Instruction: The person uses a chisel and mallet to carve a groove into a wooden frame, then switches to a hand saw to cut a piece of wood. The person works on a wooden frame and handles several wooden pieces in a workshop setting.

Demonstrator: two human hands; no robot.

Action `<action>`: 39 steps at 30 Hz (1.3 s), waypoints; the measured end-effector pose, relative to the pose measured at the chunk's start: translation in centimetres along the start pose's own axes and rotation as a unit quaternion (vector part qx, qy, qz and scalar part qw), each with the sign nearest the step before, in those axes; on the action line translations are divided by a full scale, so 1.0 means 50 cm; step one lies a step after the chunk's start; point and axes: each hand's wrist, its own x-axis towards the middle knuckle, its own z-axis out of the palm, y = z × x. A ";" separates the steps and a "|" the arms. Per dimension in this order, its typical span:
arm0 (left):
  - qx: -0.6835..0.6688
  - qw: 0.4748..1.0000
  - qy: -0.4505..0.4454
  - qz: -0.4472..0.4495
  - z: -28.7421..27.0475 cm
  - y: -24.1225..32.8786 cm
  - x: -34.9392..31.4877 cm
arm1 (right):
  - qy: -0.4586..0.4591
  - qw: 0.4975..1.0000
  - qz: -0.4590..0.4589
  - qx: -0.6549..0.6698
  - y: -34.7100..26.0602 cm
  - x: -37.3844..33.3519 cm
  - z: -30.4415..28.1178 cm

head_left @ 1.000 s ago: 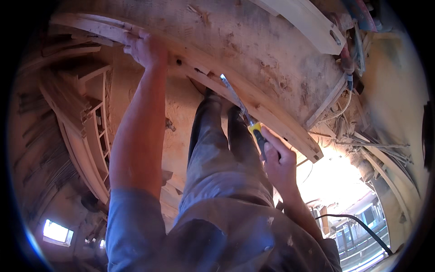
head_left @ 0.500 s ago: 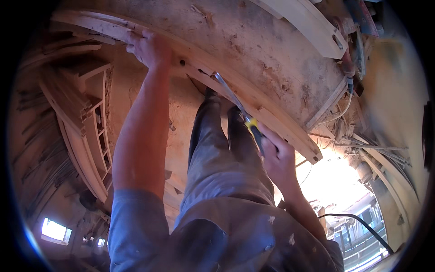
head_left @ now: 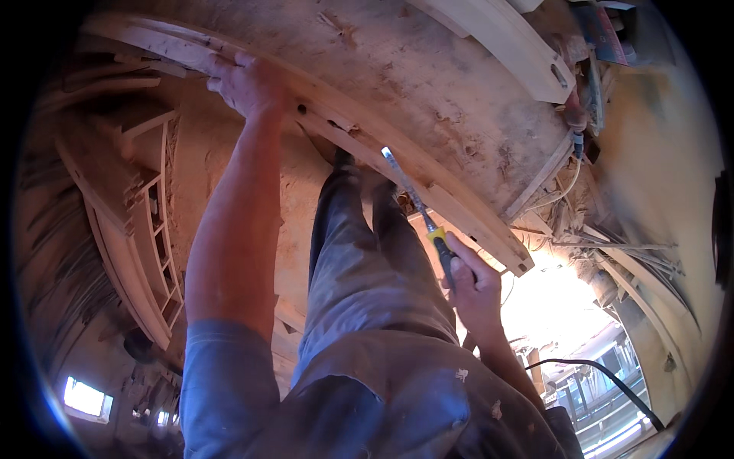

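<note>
- Closest to me, my own grey trousers (head_left: 359, 283) and shirt fill the lower middle of the view, with my legs running up toward the workbench (head_left: 459, 99).
- My right hand (head_left: 475, 287) is clenched round the yellow and black handle of a chisel (head_left: 417, 206), gripping it firmly just off the bench's near edge.
- From that fist the steel blade slants up and to the left, and its tip sits at the near edge of the wooden strip (head_left: 397, 161).
- That strip is long and pale, lying along the near edge of the workbench; it has a dark hole and a few notches cut in it.
- My left hand (head_left: 245, 80) is further out, toward the far left end of the strip, fingers curled over the strip's edge and pressing it down against the bench.
- Beyond the strip the bench top is rough, dusty and stained.
- Another pale plank (head_left: 497, 46) lies near the far right corner.
- Cables (head_left: 566, 183) hang off the right edge of the bench.
- Off to my left stands a wooden frame (head_left: 145, 229) with slats.
</note>
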 end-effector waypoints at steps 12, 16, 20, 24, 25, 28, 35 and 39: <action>0.082 0.993 0.011 0.085 0.052 -0.057 0.065 | 0.002 0.997 -0.070 0.030 0.034 0.031 0.013; 0.125 0.986 -0.026 0.104 0.052 -0.177 0.084 | -0.008 0.989 -0.148 -0.022 0.038 0.038 0.038; 0.554 0.799 -0.115 0.206 0.010 0.003 0.014 | -0.003 0.998 -0.056 -0.002 0.006 0.033 0.014; -0.049 0.999 -0.007 -0.007 -0.006 0.011 -0.001 | 0.006 0.998 -0.064 -0.023 0.015 0.022 0.005; -0.042 0.999 0.000 0.001 -0.003 0.005 0.002 | 0.010 0.997 -0.080 -0.019 0.021 0.019 0.003; 0.044 0.997 0.028 0.062 0.039 -0.082 0.058 | -0.006 0.989 -0.140 -0.048 0.006 0.058 0.032; -0.062 0.998 0.008 0.024 0.013 -0.018 0.011 | -0.004 0.995 -0.090 -0.049 -0.007 0.024 0.007; -0.033 0.999 -0.004 -0.001 -0.010 -0.001 0.000 | -0.011 1.000 0.007 -0.022 -0.035 0.015 -0.004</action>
